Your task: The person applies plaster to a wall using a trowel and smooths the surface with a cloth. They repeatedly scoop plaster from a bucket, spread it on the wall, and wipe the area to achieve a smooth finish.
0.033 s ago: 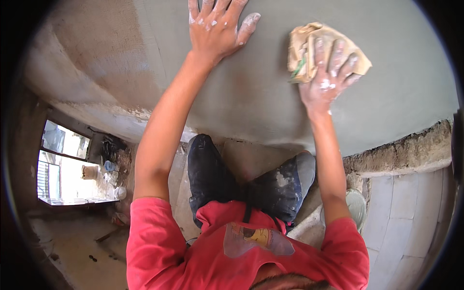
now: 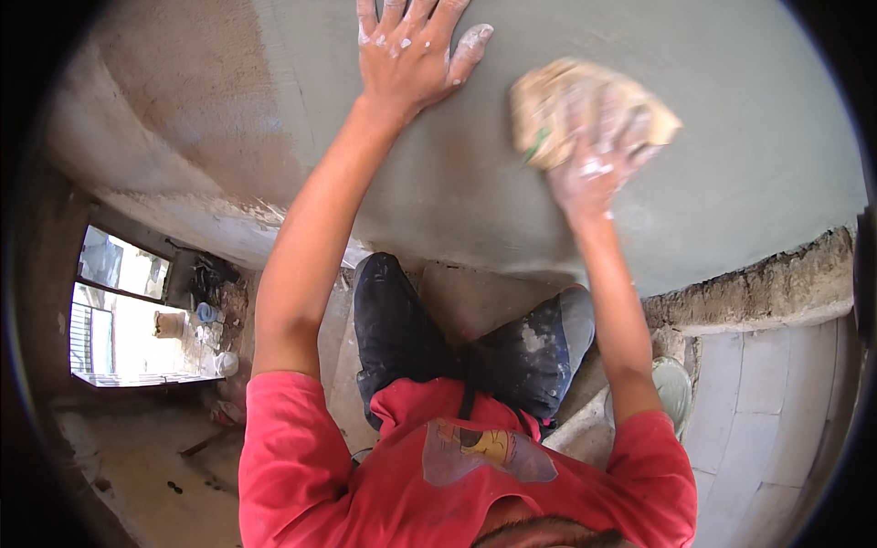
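My left hand [image 2: 406,50] lies flat on the smooth grey plastered wall [image 2: 438,205], fingers spread and their tips cut off by the top edge. White flecks dot its knuckles and thumb. Under my right hand [image 2: 594,169] is a crumpled piece of tan paper [image 2: 539,100] with a small green mark, pressed against the plaster. The fingers of that hand are slightly bent over the paper and blurred by motion. A faint brownish patch [image 2: 454,151] shows in the grey surface between my hands.
Rougher brown wall [image 2: 192,82] borders the grey plaster on the left. A broken masonry edge [image 2: 758,283] runs along its lower right, above pale floor tiles [image 2: 776,393]. Beside my right arm stands a round, pale greenish container [image 2: 673,388]. A bright window opening [image 2: 128,301] is at far left.
My right hand and the tan paper have moved left and slightly down across the plaster. My left hand has stayed in place.
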A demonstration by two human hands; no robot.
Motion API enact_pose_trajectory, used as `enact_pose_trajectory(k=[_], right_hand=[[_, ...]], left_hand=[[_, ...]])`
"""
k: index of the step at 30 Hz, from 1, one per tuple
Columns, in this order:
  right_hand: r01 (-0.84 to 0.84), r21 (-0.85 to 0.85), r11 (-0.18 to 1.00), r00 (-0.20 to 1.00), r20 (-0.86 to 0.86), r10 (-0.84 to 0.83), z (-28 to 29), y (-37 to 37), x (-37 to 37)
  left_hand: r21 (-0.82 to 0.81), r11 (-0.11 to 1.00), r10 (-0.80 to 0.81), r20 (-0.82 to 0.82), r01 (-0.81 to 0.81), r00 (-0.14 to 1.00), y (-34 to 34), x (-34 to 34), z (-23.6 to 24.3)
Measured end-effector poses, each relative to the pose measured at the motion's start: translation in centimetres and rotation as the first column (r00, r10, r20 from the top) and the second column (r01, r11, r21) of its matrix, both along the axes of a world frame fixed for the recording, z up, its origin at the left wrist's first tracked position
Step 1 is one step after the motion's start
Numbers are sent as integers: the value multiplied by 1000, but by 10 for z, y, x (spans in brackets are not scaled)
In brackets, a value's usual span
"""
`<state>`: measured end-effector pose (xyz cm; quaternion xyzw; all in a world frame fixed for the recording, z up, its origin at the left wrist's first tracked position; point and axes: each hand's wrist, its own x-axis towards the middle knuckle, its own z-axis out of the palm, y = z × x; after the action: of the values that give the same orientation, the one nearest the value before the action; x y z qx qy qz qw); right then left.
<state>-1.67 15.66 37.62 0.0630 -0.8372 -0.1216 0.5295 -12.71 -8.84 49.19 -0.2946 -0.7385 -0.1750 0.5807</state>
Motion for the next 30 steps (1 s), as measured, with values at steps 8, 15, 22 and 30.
enact_pose_trajectory(k=[8,15,22,30], right_hand=[[-34,124,992,971,240,3,-28,-14,2],[-37,152,988,995,95,22,-71,-20,-19],[-107,-15,994,982,153,108,-3,-38,-11],[-115,126,985,963,258,79,-84,-33,-23]], left_hand=[[-8,1000,-11,10,11,1000,-8,-15,-10],[-24,1000,-12,-13,12,1000,-4,-16,-8],[-32,999,-7,-8,7,1000,-22,-20,-22],[-27,999,18,22,-18,1000,-42,-28,-30]])
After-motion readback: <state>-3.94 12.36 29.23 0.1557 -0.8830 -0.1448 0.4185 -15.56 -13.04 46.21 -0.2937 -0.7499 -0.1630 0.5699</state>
